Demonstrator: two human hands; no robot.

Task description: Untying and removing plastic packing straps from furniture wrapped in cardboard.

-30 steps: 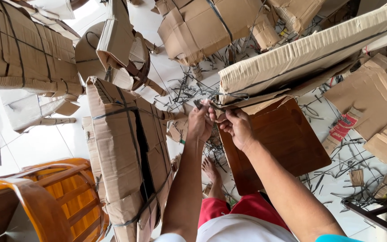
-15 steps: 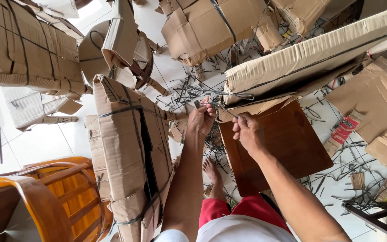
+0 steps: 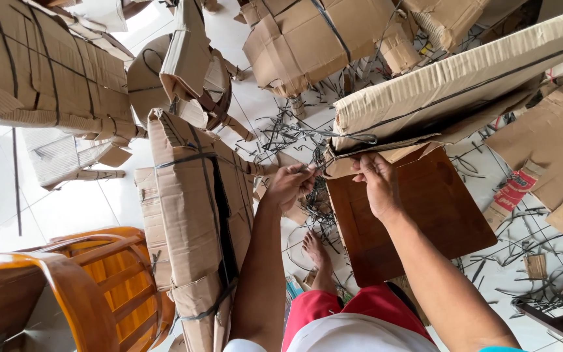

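1. Cardboard wrapping (image 3: 451, 81) covers a long flat panel that slants across the upper right, ribbed and tan, bound by a dark plastic strap (image 3: 360, 138); its torn lower flap hangs over a brown wooden board (image 3: 418, 208).
2. Both hands meet at that flap's corner. The left hand (image 3: 289, 184) is closed around something thin and dark at its fingertips; what it is I cannot tell. The right hand (image 3: 376, 179) pinches the flap's edge, fingers curled.
3. A red and white printed carton scrap (image 3: 513, 189) lies flat on the floor at right.
4. A tall strapped cardboard bundle (image 3: 193, 215) stands left of the arms, hiding its contents; more wrapped bundles crowd the top.
5. An orange varnished wooden chair (image 3: 99, 280) is cut off at lower left.
6. Black strap offcuts (image 3: 281, 133) litter the white tiled floor (image 3: 73, 208).
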